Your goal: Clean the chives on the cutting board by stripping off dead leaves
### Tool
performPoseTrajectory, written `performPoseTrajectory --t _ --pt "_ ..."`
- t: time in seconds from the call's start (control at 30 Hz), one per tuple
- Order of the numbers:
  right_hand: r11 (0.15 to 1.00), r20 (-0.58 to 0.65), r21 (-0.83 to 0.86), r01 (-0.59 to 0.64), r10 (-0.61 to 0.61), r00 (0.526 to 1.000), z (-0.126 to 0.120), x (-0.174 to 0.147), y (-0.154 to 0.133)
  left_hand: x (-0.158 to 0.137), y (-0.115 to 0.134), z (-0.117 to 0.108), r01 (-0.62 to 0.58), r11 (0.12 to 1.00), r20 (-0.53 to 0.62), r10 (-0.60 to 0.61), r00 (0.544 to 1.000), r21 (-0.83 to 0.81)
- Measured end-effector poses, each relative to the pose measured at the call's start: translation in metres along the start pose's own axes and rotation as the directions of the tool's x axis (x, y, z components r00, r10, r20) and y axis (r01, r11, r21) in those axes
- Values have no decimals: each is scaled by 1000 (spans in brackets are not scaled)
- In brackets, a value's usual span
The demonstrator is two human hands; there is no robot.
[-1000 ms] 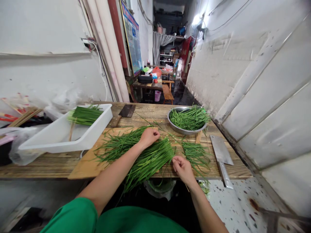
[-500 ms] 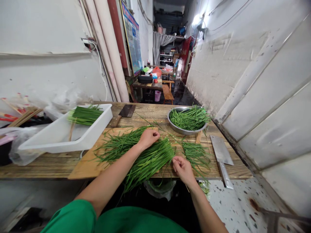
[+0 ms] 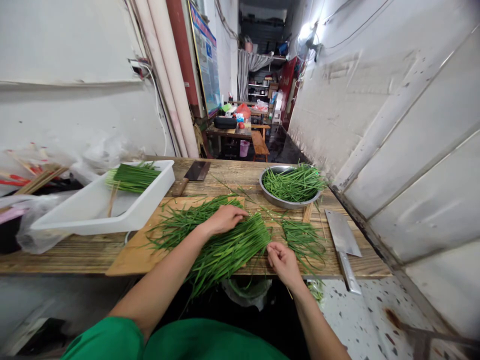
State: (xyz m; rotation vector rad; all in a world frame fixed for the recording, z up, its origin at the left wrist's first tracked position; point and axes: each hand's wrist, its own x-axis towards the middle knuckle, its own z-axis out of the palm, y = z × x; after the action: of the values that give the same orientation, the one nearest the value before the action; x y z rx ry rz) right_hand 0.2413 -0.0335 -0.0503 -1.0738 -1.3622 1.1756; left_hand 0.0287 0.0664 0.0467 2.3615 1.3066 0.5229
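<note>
A large heap of green garlic chives (image 3: 232, 245) lies over the wooden cutting board (image 3: 131, 257), its pale cut ends facing right. My left hand (image 3: 224, 220) rests across the top of the heap, fingers stretched toward those ends, with nothing visible in them. Beside the heap's right end, my right hand (image 3: 283, 261) is closed in a pinch. A thin bamboo skewer shows below its palm, mostly hidden by the hand. Further right is a smaller pile of loose chives (image 3: 302, 237).
A white plastic tray (image 3: 146, 212) with a chive bundle stands left. Behind the board lies a wooden-handled cleaver (image 3: 197, 171). A metal bowl (image 3: 288, 204) of chives stands at the back right; a metal-handled cleaver (image 3: 342, 235) overhangs the table's front edge. A lined bucket (image 3: 249, 295) sits below.
My left hand has shifted slightly left and down, and its curled fingers have straightened over the chives. My right hand stays in nearly the same place, still pinched.
</note>
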Motion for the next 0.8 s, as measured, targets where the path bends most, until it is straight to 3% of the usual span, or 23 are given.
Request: performPoseTrajectory --t 0.1,0.17,0.27,0.4,0.5,0.63,0.8 --pt "1000 -4 -2 4 -4 1000 1 0 -1 4 -18 -22 229 962 -284 -179 942 152" --pt "1000 -4 3 3 -3 1000 1 0 -2 10 -29 -28 287 927 -279 -217 935 241" --pt "1000 -6 5 -4 4 1000 1 0 -3 20 -35 -25 333 869 -184 -283 941 367" --pt "1000 -12 -5 4 -4 1000 2 0 -5 29 -34 -18 345 849 -153 -309 939 400" --pt "1000 -17 -6 3 -3 1000 1 -1 -5 28 -32 -19 317 887 -169 -274 947 335" --pt "1000 -11 -1 -4 4 1000 1 1 -3 23 -28 -15 237 967 -128 -224 966 97" --pt "1000 -9 12 -4 4 1000 1 2 -2 19 -21 2 214 962 -59 -227 972 -171"
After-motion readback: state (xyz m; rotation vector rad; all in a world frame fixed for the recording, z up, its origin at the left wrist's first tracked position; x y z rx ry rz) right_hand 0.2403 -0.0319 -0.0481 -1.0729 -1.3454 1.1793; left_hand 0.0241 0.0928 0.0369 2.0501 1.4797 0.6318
